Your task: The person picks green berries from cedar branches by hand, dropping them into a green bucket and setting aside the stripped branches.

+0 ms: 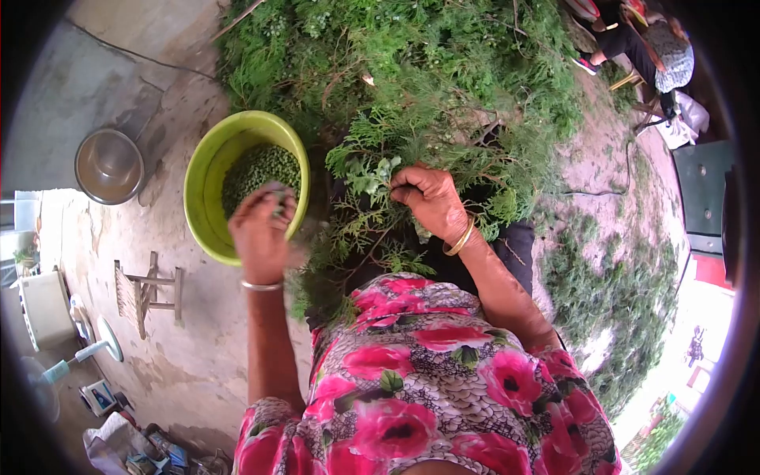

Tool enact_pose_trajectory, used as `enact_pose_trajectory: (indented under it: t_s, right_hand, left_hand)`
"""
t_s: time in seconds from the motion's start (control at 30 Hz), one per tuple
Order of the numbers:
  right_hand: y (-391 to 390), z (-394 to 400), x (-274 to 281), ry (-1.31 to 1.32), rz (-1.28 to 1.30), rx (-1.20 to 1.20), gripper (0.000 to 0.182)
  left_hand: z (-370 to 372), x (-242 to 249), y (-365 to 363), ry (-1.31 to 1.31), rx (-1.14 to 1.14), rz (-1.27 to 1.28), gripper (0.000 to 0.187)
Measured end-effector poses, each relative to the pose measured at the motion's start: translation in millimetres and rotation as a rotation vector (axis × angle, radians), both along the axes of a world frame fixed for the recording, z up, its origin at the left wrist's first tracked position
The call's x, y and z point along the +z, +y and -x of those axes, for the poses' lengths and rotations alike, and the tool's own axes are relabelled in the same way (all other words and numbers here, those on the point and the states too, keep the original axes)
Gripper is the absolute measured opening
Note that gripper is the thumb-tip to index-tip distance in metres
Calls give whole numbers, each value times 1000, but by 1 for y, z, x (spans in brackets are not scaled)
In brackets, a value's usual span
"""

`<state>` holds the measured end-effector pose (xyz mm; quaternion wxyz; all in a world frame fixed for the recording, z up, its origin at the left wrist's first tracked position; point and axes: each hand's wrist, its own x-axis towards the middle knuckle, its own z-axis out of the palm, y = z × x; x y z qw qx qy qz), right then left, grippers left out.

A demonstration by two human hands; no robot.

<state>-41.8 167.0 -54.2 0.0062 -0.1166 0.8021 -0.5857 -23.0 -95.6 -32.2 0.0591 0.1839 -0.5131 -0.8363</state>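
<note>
My left hand [265, 233], with a silver bangle at the wrist, is over the right side of a yellow-green bucket [198, 202]. Motion smears its fingers; they look bent, with some green showing among them. Small round green seed cones [265, 170] lie in the bucket. My right hand [431, 202], wearing a gold bangle, pinches an evergreen sprig [372, 178] that bears pale green cones. This sprig belongs to leafy cuttings spread across my lap. Where the right fingertips meet the stem is partly hidden.
A large heap of evergreen branches [396, 63] lies ahead. More cuttings [609, 293] cover the floor at right. To the left are a metal basin [109, 166], a small wooden stool [150, 293] and a fan [109, 340]. Another person [645, 51] sits at upper right.
</note>
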Motion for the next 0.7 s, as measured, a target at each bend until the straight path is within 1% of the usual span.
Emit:
enact_pose_trajectory:
  t_s: [0.07,0.1,0.13,0.2,0.23,0.27,0.3,0.33,0.4,0.43,0.47,0.5,0.53,0.6,0.63,0.67,0.7]
  right_hand:
    - [1,-1,2,-11,5,2,13]
    - [0,0,3,-20,13,7,13]
    - [0,0,3,-17,16,10,13]
    - [1,0,3,90,-80,28,19]
    - [2,-1,1,91,-78,27,19]
    - [2,-2,-2,98,-3,42,21]
    - [1,-2,-4,106,72,58,22]
    - [0,-3,-4,106,71,58,22]
    - [1,-5,-4,11,194,46,27]
    - [6,-6,-4,10,180,36,27]
    - [7,-5,-5,66,111,74,27]
    - [7,-4,-6,122,45,113,28]
    - [7,-4,-5,122,46,110,28]
    - [7,-2,-2,231,-55,184,27]
    - [7,-3,-1,230,-53,181,27]
    - [6,-4,0,272,-103,181,26]
    - [6,-4,0,315,-153,182,24]
  left_hand:
    - [6,6,-26,93,129,351,22]
    - [8,8,-27,95,131,353,22]
    - [9,12,-26,91,70,523,24]
    - [14,25,-19,82,-60,862,27]
    - [16,28,-13,73,-128,1030,29]
    - [16,30,-7,62,-197,1196,31]
    - [17,27,9,94,-364,833,31]
    - [16,24,30,124,-517,462,32]
    - [13,20,65,11,-545,127,31]
    - [16,18,80,-42,-605,56,32]
    - [21,18,87,-97,-657,-3,34]
    - [24,20,91,-144,-677,141,40]
    - [27,22,89,-145,-680,142,40]
    - [34,29,82,-224,-816,351,38]
    - [37,31,81,-167,-855,390,31]
    - [38,26,82,-168,-857,392,31]
    - [40,16,82,30,-851,500,26]
